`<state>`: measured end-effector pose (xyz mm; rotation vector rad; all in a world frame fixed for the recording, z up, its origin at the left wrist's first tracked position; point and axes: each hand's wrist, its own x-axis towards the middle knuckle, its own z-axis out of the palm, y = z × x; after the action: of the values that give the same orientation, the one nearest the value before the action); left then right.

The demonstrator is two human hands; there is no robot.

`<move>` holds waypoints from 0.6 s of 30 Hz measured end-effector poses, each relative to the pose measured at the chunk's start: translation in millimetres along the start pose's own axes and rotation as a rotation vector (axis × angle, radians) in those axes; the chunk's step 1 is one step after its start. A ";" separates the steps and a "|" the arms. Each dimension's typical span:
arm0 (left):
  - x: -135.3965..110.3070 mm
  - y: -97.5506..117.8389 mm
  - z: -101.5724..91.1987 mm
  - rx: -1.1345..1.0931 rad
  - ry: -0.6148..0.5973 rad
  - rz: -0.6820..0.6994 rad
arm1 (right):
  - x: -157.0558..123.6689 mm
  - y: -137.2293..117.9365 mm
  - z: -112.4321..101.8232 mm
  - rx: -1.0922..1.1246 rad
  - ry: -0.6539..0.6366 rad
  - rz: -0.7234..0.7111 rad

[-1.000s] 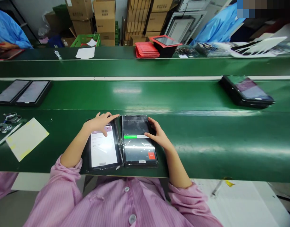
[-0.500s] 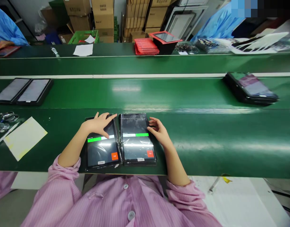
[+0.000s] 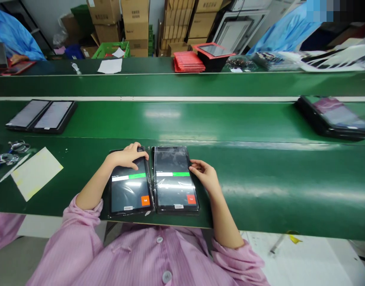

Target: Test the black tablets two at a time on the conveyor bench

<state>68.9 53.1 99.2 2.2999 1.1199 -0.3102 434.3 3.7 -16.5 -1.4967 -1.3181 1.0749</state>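
Two black tablets in clear film lie side by side at the near edge of the green bench. Both show a dark screen with a white-and-green bar and an orange button. My left hand rests on the top of the left tablet, its fingers curled over the upper edge. My right hand sits at the right edge of the right tablet, with bent fingers pressed on that edge beside the green bar. Both arms wear pink striped sleeves.
On the conveyor belt a pair of lit tablets lies at the left and a stack of tablets at the right. A pale yellow sheet and metal bits lie to my left. Red cases, cardboard boxes and blue-coated people are behind.
The left tablet's screen went from a white menu to the dark screen with a bar. Green segments on both bars moved right. My left fingers curled from outstretched; my right hand slid slightly down the edge.
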 end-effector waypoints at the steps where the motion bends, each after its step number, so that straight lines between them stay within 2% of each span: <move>1: 0.9 0.9 0.2 0.004 -0.007 0.007 | -0.2 -0.8 0.0 -0.001 -0.004 -0.008; 10: 4.0 5.2 0.7 -0.002 -0.008 0.005 | -1.1 -5.2 0.1 -0.023 -0.015 -0.009; 18: 5.8 -5.9 1.6 -0.055 0.051 -0.011 | 0.3 -8.9 -0.1 -0.029 -0.070 -0.022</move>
<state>68.0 58.8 93.1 2.2651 1.1528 -0.2231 432.1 4.8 -8.0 -1.4741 -1.4011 1.1075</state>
